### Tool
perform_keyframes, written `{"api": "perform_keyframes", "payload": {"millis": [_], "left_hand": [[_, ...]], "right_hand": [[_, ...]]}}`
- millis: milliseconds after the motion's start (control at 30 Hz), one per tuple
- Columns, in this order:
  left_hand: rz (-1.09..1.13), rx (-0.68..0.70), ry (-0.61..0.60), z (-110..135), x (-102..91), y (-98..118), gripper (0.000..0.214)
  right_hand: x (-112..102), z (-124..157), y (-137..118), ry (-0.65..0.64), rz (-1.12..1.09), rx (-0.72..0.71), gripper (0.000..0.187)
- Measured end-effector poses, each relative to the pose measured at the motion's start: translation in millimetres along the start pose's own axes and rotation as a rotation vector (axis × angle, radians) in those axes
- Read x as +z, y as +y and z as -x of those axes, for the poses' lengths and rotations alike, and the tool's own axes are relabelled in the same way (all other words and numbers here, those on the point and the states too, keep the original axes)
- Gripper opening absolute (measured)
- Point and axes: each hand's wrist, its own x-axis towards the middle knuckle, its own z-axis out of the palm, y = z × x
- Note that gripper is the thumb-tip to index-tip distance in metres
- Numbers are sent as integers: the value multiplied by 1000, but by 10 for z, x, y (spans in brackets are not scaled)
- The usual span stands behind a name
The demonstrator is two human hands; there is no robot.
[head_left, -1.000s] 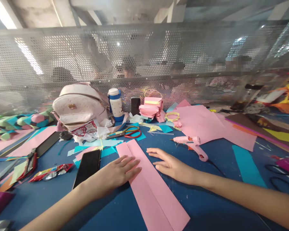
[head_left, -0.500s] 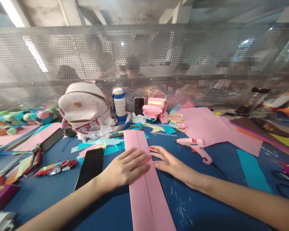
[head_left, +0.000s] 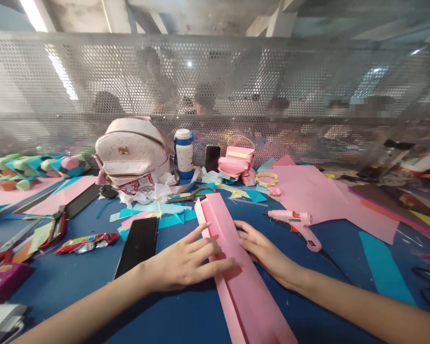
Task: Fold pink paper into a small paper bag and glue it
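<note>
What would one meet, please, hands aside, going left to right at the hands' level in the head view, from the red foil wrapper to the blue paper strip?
Shiny red foil wrapper, flat black phone, long folded pink paper, pink plastic glue gun, blue paper strip.

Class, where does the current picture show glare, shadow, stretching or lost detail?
In the head view, a bright streak glares through the perforated panel, upper left; the left hand shades the pink paper beneath it; the right forearm seems stretched toward the edge; people behind the panel look hazy, some pixelated.
</note>
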Motion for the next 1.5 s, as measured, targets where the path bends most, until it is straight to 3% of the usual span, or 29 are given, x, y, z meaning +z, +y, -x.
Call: {"api": "perform_keyframes", "payload": {"millis": [100, 167, 333, 433, 533, 733, 833, 1067, 1233, 1367, 1500], "left_hand": [[-13, 11, 146, 16, 52, -27, 25], [-48, 23, 238, 25, 85, -44, 25], [-95, 56, 280, 63, 84, -61, 25], [-108, 73, 314, 82, 38, -74, 24], [-103, 77, 297, 79, -8, -93, 25], [-101, 114, 373, 57, -20, -87, 16], [-98, 115, 376, 61, -12, -74, 15], [-52, 97, 370, 60, -27, -66, 11], [-29, 97, 367, 61, -25, -69, 12], [-34, 103, 349, 63, -26, -69, 15], [-41, 111, 328, 71, -18, -69, 22]], "right_hand": [[-57, -23, 5, 36, 123, -70, 56], [-109, -41, 30, 39, 350, -183, 63], [-188, -38, 32, -59, 1175, -592, 72], [-189, -12, -62, -10, 1365, -695, 84], [-205, 1, -166, 79, 1423, -698, 87], [-248, 51, -242, -384, 1533, -736, 72], [-212, 106, -290, -495, 1502, -783, 60], [-115, 146, -453, -615, 1590, -873, 46], [-66, 122, -351, -655, 1547, -975, 36], [6, 91, -308, -703, 1573, -974, 26], [67, 43, -305, -729, 1604, -965, 29]]}}
